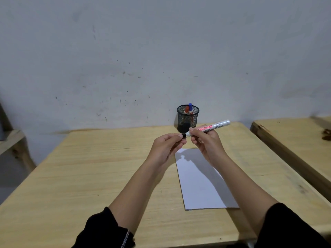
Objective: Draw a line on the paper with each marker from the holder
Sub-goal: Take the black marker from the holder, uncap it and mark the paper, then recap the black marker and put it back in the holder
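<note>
My right hand [206, 142] holds a white marker [215, 126] by its barrel, raised above the far end of the paper. My left hand [166, 144] pinches the marker's black cap [184, 135] at the barrel's left end. A blank white sheet of paper [200, 187] lies on the wooden table below my hands. A black mesh holder [187, 120] stands at the table's far edge, with a red-capped marker [187, 109] and a blue-capped marker [190, 106] standing in it.
The wooden table [89, 176] stretches wide to the left of the paper. A second wooden table [295, 140] stands to the right across a narrow gap. A grey wall rises right behind the holder. A wooden shelf edge [10, 144] shows at far left.
</note>
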Demonstrator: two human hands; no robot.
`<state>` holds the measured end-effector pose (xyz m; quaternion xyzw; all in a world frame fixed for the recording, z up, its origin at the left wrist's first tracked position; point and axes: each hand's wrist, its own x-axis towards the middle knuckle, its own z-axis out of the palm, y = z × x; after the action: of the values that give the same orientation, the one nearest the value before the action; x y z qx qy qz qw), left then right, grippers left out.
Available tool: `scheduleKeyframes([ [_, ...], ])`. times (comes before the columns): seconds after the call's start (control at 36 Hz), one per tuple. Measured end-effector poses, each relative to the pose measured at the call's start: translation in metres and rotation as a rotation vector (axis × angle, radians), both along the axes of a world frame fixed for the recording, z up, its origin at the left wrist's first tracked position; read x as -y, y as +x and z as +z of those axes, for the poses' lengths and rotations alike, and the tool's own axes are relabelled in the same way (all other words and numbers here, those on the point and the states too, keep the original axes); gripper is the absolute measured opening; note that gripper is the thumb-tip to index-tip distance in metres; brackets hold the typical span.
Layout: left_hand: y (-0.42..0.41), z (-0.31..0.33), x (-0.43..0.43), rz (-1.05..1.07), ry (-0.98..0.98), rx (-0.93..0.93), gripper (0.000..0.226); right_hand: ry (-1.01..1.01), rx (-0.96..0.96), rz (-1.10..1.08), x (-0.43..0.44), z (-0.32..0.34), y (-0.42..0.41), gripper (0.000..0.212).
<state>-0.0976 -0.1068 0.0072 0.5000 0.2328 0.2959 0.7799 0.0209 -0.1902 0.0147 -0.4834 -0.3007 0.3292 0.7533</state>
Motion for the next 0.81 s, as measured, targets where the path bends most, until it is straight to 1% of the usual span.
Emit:
scheduleKeyframes([
  [0.11,-0.001,0.005,-0.005,-0.054,0.059,0.007,0.007,0.021,-0.008,0.032,0.002,0.006,0.0,0.02],
  [0.19,0.0,0.009,-0.007,-0.042,0.127,0.026,0.008,0.057,0.015,0.046,0.002,0.008,-0.001,0.017],
  [0.28,0.001,0.013,-0.007,-0.047,0.195,0.034,0.009,0.1,-0.011,0.056,0.002,0.011,0.0,0.015],
  [0.42,0.001,0.02,-0.014,-0.042,0.291,0.034,0.01,0.114,0.011,0.068,0.003,0.014,0.007,0.01],
  [0.44,0.002,0.023,-0.018,-0.028,0.304,0.041,0.01,0.138,0.0,0.045,0.002,0.015,0.011,0.01],
  [0.53,0.011,0.035,-0.037,0.037,0.284,0.079,0.011,0.219,-0.119,-0.02,-0.003,0.026,0.033,0.008],
  [0.56,0.017,0.038,-0.045,0.061,0.27,0.095,0.011,0.217,-0.111,-0.027,-0.006,0.029,0.044,0.008],
  [0.58,0.017,0.041,-0.049,0.076,0.26,0.103,0.011,0.191,-0.065,-0.019,-0.005,0.031,0.047,0.008],
  [0.69,0.035,0.055,-0.061,0.126,0.272,0.13,0.008,0.034,0.233,0.032,-0.008,0.031,0.063,0.007],
  [0.81,0.047,0.067,-0.06,0.152,0.383,0.087,0.009,-0.128,0.463,0.038,-0.009,0.029,0.061,0.013],
])
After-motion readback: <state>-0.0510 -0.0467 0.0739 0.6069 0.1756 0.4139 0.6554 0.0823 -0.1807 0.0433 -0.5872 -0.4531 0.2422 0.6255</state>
